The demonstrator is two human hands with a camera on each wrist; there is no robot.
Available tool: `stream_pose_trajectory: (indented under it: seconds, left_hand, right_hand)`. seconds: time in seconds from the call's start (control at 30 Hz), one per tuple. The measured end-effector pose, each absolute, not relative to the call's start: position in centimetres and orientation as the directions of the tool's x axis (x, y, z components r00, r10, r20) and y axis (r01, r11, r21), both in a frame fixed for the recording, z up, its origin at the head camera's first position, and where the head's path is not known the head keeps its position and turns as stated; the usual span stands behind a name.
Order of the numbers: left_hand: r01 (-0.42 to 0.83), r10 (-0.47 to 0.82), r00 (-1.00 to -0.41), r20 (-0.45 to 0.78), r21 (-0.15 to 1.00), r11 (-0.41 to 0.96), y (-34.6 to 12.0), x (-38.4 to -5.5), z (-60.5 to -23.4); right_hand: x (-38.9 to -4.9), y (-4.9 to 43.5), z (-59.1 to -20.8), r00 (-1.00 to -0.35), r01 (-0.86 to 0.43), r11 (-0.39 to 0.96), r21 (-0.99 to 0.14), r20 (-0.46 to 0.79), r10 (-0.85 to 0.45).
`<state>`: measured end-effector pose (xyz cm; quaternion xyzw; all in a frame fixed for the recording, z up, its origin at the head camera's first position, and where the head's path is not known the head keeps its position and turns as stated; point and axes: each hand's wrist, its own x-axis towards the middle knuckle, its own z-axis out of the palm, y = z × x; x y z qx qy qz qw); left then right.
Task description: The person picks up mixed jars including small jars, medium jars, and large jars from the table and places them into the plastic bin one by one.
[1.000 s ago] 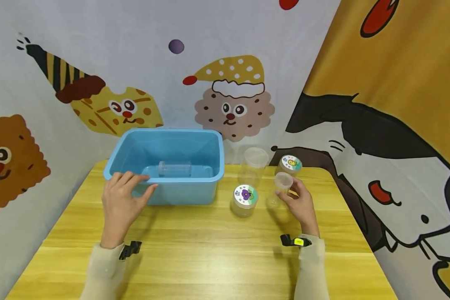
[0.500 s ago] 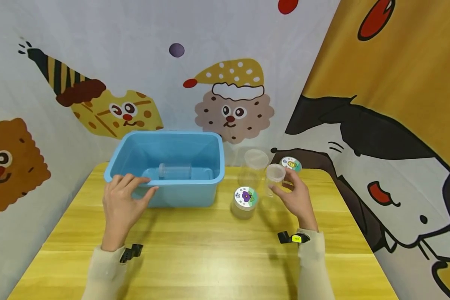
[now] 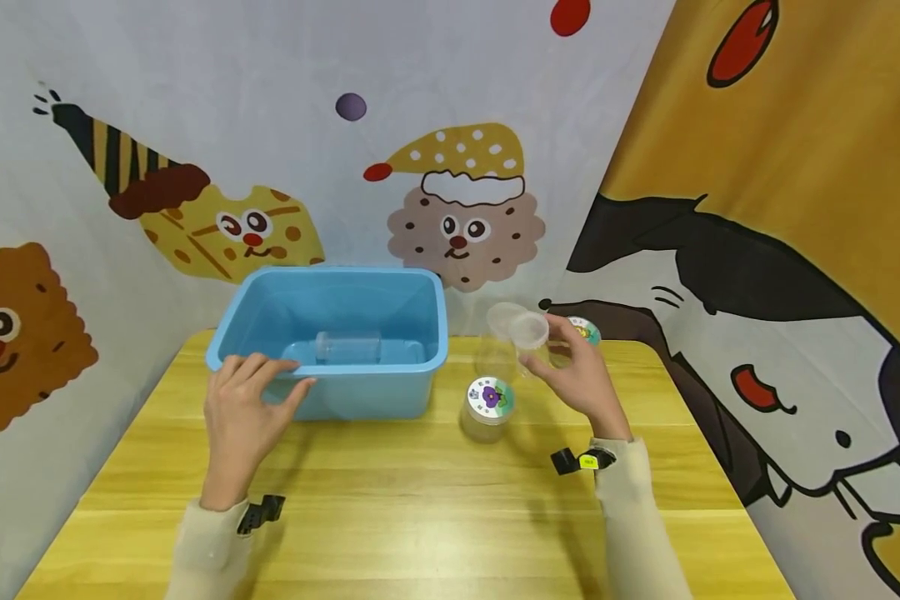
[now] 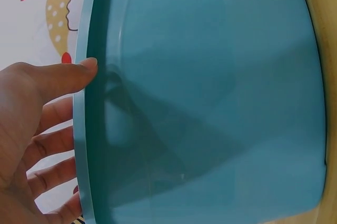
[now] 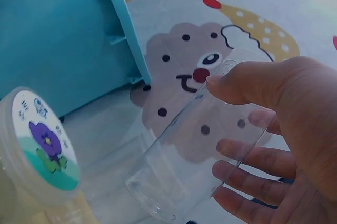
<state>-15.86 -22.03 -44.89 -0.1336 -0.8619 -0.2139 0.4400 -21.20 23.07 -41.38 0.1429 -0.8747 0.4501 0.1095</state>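
Note:
My left hand (image 3: 242, 421) grips the near rim of a light blue plastic tub (image 3: 352, 396), thumb (image 4: 68, 79) on the outer side and fingers over the edge. In the tub a clear cylindrical container (image 3: 348, 347) lies on its side. My right hand (image 3: 579, 379) holds a small clear plastic jar (image 5: 184, 145) by its sides, above the table, its pale lid (image 3: 528, 331) facing up. In the head view that jar overlaps a larger clear jar (image 3: 493, 354) standing behind it.
A jar with a purple flower lid (image 3: 489, 402) stands on the wooden table (image 3: 420, 508), right of the tub. Partly hidden behind my right hand is another jar with a yellow flower lid (image 3: 587, 330). A cartoon-printed cloth (image 3: 270, 75) hangs behind the table.
My right hand has lifted the small clear jar off the table and carried it left, towards the larger clear jar. The left hand has stayed on the tub's rim.

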Motion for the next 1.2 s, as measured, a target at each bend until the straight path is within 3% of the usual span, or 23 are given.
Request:
stream_pose_trajectory:
  seconds: [0.27, 0.8, 1.2]
  left_hand:
    - [0.43, 0.036, -0.571, 0.82, 0.261, 0.864, -21.8, -15.9, -44.9]
    - [0.391, 0.04, -0.623, 0.781, 0.268, 0.881, -22.3, -15.6, -44.9]
    - [0.38, 0.02, -0.628, 0.778, 0.284, 0.88, -22.2, -15.6, -45.0]
  right_hand:
    - [-21.7, 21.7, -39.6, -0.908, -0.419, 0.589, -0.691, 0.338, -0.249]
    - [-23.5, 17.9, -36.2, -0.85, -0.526, 0.636, -0.564, 0.344, -0.399]
    - [-24.8, 15.6, -34.0, -0.795, -0.607, 0.634, -0.479, 0.348, -0.498]
